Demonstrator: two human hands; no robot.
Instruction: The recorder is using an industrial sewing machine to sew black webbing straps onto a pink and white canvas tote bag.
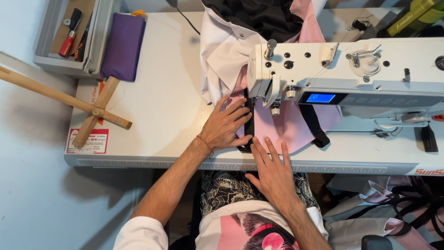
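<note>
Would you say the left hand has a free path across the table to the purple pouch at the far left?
Probably yes: the left hand lies flat on the black strap, holding nothing, and the table between it and the purple pouch looks bare.

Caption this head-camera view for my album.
Both hands, left hand and right hand, flatten pink fabric and black strap under white sewing machine.
</note>
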